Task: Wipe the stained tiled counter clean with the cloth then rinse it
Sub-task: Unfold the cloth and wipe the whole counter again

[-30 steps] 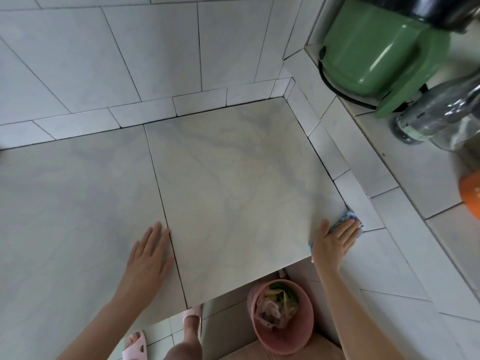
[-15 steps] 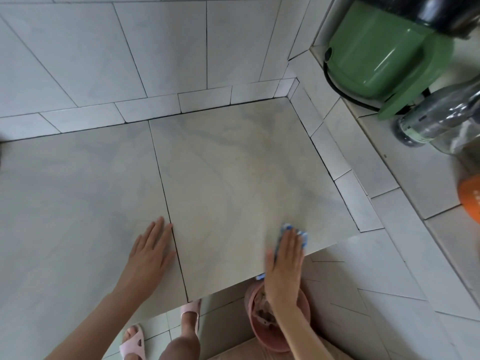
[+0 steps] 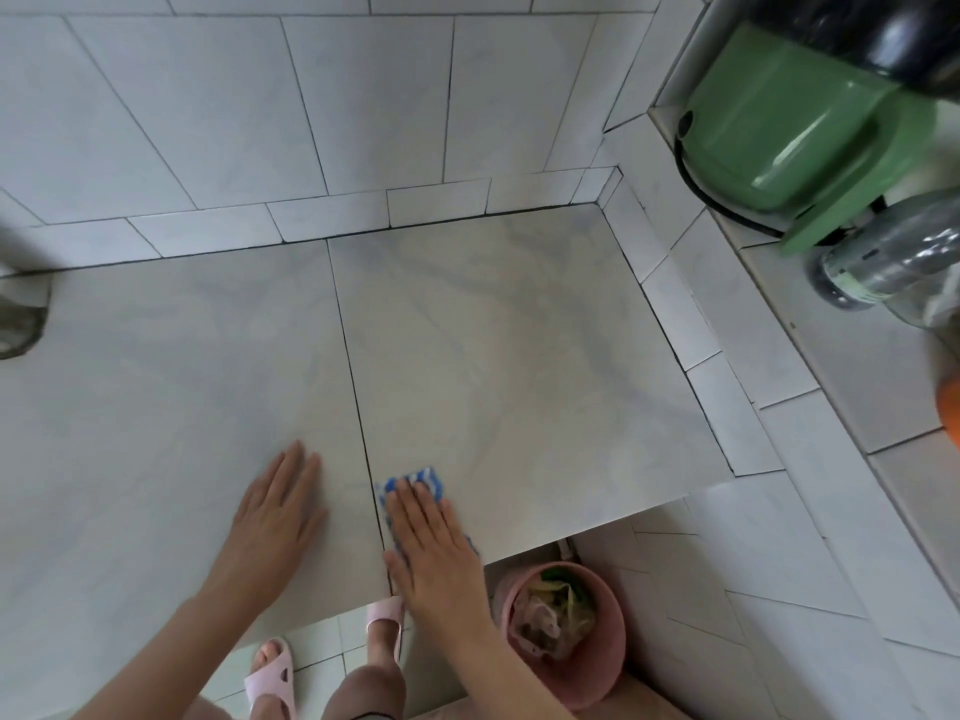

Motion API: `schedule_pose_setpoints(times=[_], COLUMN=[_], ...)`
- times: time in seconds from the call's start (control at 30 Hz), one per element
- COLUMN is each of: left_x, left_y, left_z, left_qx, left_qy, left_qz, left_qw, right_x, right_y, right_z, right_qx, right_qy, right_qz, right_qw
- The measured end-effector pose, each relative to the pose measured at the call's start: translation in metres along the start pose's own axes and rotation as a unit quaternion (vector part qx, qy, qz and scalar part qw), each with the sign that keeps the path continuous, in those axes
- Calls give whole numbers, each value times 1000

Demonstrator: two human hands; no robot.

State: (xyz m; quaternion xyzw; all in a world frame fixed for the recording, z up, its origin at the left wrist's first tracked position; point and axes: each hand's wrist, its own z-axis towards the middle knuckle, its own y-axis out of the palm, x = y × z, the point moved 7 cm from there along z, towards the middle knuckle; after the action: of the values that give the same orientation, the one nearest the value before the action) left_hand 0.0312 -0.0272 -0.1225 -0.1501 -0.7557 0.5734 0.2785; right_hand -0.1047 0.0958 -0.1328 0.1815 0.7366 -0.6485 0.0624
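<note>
Right hand (image 3: 434, 548) is pressing flat on the cloth (image 3: 415, 483), fingers straight and close together, no pinch; cloth is blue-and-white striped, lying on the tiled counter (image 3: 519, 356) near its front edge, just right of the dark grout joint (image 3: 358, 407); most of it is hiding under the palm, with only a strip past the fingertips and a sliver by the little-finger side showing. Left hand (image 3: 275, 517) is lying palm-down just left of the joint, fingers straight and together, gripping nothing; the hands are sitting near each other, not touching. Text check: clear bottle (image 3: 883, 262) on the raised ledge at right is carrying a pale green label band, print too blurred to read; green appliance (image 3: 789, 132) behind it is getting cropped, its black top running out of frame. Orange object (image 3: 950, 407) at the right edge is cut off, can't identify; same for the grey round thing (image 3: 18, 324) at the left edge. Pink bin (image 3: 597, 662) is standing on the floor below the counter edge, holding scraps, the right forearm covering its left rim; pink slippers (image 3: 272, 672) are showing below the counter lip. Stains are hard to separate from the marble veining.
</note>
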Motion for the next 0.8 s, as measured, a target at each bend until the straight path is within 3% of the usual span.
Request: schedule_pose_setpoints(times=[0.07, 0.3, 0.5, 0.6, 0.8], left_x=[-5, -9, -13, -14, -23], left_y=[0, 0, 7, 7, 8], left_z=[-6, -9, -13, -14, -15], left_qx=[8, 13, 5, 5, 3], left_qy=[-4, -2, 1, 5, -2], left_qz=[-6, -13, -14, -12, -18], left_qw=[1000, 1000, 1000, 1000, 1000], right_x=[25, 172, 191, 144, 0], right_y=[-4, -67, -70, -60, -13], right_z=[5, 46, 73, 90, 87], right_qx=[5, 63, 67, 76, 51], right_qy=[-1, 170, 267, 216, 3], right_qz=[-32, -90, -63, -58, 15], right_qw=[999, 979, 959, 972, 999])
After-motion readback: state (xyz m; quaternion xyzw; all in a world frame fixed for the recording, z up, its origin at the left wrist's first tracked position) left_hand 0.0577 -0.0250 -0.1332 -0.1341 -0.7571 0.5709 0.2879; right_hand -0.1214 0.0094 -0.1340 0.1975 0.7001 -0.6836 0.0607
